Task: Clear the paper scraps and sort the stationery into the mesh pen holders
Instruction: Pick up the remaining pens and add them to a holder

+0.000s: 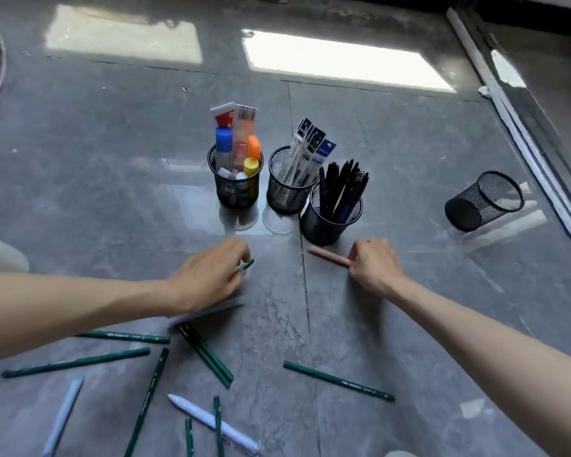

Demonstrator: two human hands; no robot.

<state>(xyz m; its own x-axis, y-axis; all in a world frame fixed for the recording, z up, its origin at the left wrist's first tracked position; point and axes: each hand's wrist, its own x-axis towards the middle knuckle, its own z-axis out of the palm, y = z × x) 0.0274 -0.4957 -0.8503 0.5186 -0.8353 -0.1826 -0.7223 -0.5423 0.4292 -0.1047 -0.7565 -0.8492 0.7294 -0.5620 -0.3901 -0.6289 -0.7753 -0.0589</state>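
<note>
Three black mesh holders stand upright on the grey floor: one with glue bottles and tubes [236, 179], one with packaged refills [287, 183], one with black pens [331, 212]. A fourth mesh holder [485, 201] lies tipped on its side at the right. My left hand [208, 275] pinches a green pencil [246, 265] just above the floor. My right hand [374, 263] grips one end of a pink pen [327, 254] lying beside the pen holder. Several green pencils [338, 380] and two pale blue pens [211, 423] lie scattered near me.
A white paper scrap [208, 313] lies under my left wrist. Clear plastic sheets [505, 229] lie beneath the tipped holder. A metal door track [521, 133] runs along the right. A small scrap [186, 90] lies far back on the floor.
</note>
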